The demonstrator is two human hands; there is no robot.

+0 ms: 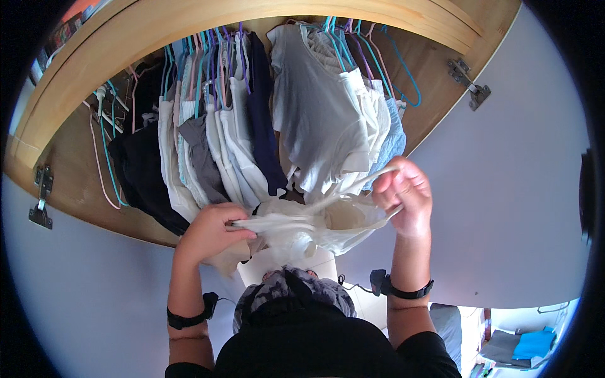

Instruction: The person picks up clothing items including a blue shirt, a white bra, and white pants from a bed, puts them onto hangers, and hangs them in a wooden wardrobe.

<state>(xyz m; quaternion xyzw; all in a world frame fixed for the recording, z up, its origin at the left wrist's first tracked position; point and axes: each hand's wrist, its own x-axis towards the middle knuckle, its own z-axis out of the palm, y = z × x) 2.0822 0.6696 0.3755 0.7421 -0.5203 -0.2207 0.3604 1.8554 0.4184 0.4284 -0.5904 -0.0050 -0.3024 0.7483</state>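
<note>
A thin off-white garment (302, 227) with narrow straps is stretched between my two hands in front of the wardrobe. Bunched fabric on its left side is pinched between the thumb and fingers of my left hand (222, 227). My right hand (404, 193) is raised higher and grips the narrow straps at the garment's right end. Part of the cloth is blurred, so its exact kind is hard to tell. Just behind it hang a grey short-sleeved top (319, 108) and a navy garment (262, 113).
Clothes on coloured hangers fill the wooden wardrobe (416, 137), including a black garment (142, 165) at left. A bare blue hanger (401, 66) hangs at right. Hinged doors stand open, the right door (510, 189) beside my right arm. Folded blue cloth (534, 345) lies at lower right.
</note>
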